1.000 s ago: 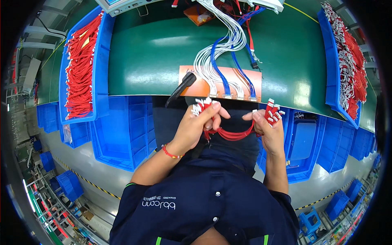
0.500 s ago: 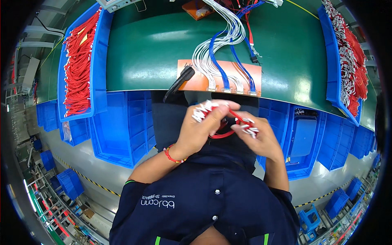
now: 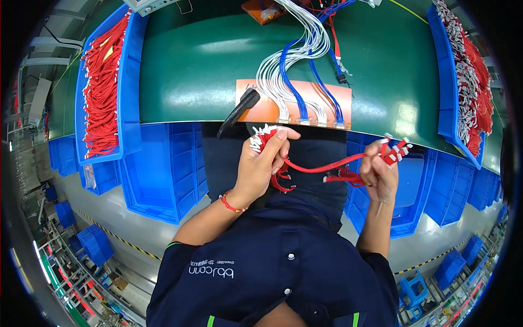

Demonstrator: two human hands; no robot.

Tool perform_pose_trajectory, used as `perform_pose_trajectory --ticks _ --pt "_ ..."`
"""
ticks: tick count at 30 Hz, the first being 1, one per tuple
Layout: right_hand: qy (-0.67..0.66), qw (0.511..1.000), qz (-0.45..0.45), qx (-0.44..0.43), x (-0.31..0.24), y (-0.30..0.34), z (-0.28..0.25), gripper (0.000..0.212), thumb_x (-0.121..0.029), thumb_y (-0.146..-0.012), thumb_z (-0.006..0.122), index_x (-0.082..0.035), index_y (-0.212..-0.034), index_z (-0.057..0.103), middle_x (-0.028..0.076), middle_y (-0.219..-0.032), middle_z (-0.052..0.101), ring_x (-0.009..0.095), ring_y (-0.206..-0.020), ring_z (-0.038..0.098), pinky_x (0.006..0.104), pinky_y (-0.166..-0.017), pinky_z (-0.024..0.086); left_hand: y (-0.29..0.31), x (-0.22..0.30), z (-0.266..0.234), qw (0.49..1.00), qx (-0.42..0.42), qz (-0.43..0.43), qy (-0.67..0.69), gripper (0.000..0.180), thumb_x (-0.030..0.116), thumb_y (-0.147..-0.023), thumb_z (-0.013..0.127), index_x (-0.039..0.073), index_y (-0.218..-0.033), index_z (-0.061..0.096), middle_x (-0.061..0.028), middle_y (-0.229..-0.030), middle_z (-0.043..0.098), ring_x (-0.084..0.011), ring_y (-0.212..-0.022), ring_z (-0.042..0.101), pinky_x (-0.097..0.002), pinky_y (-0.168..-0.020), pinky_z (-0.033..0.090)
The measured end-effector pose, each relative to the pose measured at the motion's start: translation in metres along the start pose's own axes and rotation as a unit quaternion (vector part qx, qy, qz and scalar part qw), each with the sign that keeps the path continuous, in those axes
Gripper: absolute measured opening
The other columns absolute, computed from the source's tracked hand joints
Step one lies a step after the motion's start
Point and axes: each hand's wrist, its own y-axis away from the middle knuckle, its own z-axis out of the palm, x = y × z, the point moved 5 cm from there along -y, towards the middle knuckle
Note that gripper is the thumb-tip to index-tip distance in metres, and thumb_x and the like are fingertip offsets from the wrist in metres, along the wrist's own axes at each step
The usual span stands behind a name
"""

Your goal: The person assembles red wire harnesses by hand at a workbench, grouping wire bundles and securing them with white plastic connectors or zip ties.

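My left hand (image 3: 262, 163) is closed around a bunch of red cables with white connectors (image 3: 263, 137), whose ends fan out above the thumb. Loose red ends hang below its fingers. My right hand (image 3: 379, 173), out to the right, grips more red cables with white connectors (image 3: 396, 150). A red cable strand (image 3: 321, 168) stretches between the two hands, and further ends dangle beside the right fingers. Both hands are held in front of the green table's near edge, above my lap.
On the green table (image 3: 196, 82), white and blue wires (image 3: 294, 60) run to an orange board (image 3: 248, 111) beside a black wrapped handle (image 3: 239, 111). Blue bins of red cables stand left (image 3: 128, 87) and right (image 3: 444, 82). Blue crates (image 3: 158, 174) sit below the table edge.
My right hand has moved right and slightly up, away from the left, carrying red cables. The strand between the hands is now drawn out. My left hand has barely moved.
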Motion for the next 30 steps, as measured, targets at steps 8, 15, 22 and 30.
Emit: perform_pose_trajectory --ticks 8,15,22,30 --pt "0.111 0.993 0.042 -0.010 0.016 -0.014 0.037 0.023 -0.014 -0.092 0.060 0.003 -0.104 0.067 0.008 -0.066 0.065 0.000 -0.041 0.034 0.0181 -0.040 0.022 -0.008 -0.001 -0.001 1.000 0.019 0.004 -0.004 0.027 0.014 -0.100 0.047 -0.004 -0.097 0.068 0.0016 -0.070 0.051 -0.0013 -0.049 0.035 -0.0191 -0.045 0.027" --pt "0.195 0.980 0.014 0.044 0.024 -0.018 0.046 0.021 -0.015 -0.095 0.061 0.003 -0.096 0.069 -0.004 -0.057 0.048 0.003 -0.049 0.038 0.0199 -0.047 0.027 -0.007 0.002 0.001 0.999 0.037 0.020 -0.027 0.027 0.014 -0.099 0.049 -0.004 -0.093 0.068 0.0025 -0.066 0.051 -0.0003 -0.049 0.035 -0.0189 -0.045 0.026" --pt "0.167 0.978 0.008 0.126 0.030 -0.019 0.046 0.021 -0.017 -0.094 0.062 0.003 -0.093 0.069 -0.006 -0.055 0.046 0.001 -0.045 0.034 0.0186 -0.042 0.022 -0.012 0.009 -0.002 0.999 0.028 -0.026 -0.028 0.024 0.014 -0.096 0.052 -0.002 -0.088 0.068 0.0045 -0.063 0.048 -0.0007 -0.049 0.035 -0.0194 -0.044 0.023" --pt "0.182 0.971 -0.007 0.158 0.025 -0.022 0.042 0.019 -0.014 -0.094 0.062 0.002 -0.096 0.070 -0.008 -0.063 0.050 0.000 -0.053 0.037 0.0189 -0.048 0.024 -0.015 0.016 -0.008 0.997 -0.027 -0.040 -0.052 0.024 0.014 -0.095 0.053 -0.003 -0.095 0.069 0.0001 -0.067 0.057 -0.0021 -0.048 0.037 -0.0190 -0.044 0.027"
